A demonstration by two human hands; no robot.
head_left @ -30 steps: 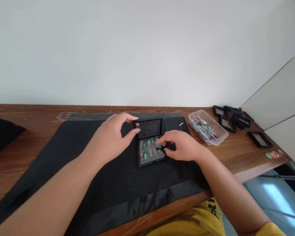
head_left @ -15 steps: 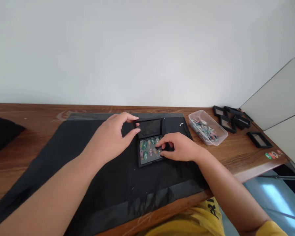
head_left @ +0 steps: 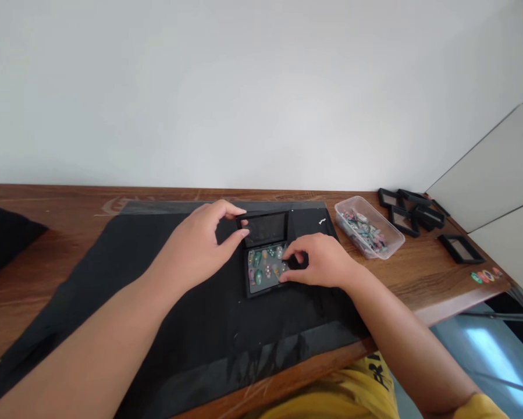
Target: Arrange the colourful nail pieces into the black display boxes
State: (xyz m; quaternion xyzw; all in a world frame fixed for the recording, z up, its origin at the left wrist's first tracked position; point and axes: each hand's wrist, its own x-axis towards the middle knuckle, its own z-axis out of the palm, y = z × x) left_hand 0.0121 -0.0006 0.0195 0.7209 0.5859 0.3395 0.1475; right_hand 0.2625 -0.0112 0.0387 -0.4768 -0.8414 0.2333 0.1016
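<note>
A small black display case (head_left: 248, 293) lies opened on the black mat, its windowed lid (head_left: 265, 228) raised at the back. In the case, several press-on nails (head_left: 258, 276), green, clear and pinkish with gem-like dots, sit in rows on a grey card. My left hand (head_left: 209, 241) grips the lid's left edge between thumb and fingers. At the right side of the case is my right hand (head_left: 316, 261), thumb and index finger curled over the rightmost nails. Those fingers hide whatever lies between them.
A clear plastic tub (head_left: 390, 250) of loose nails stands to the right. Several black framed cases (head_left: 418, 214) are piled behind it, and one more case (head_left: 461, 249) lies nearer the table's right edge. Colourful stickers (head_left: 486, 275) mark that corner. Dark cloth (head_left: 8, 241) lies far left.
My right hand has shifted slightly, its index finger drawn back to the right and its thumb a little lower, uncovering more nails. My left hand keeps its grip on the lid.
</note>
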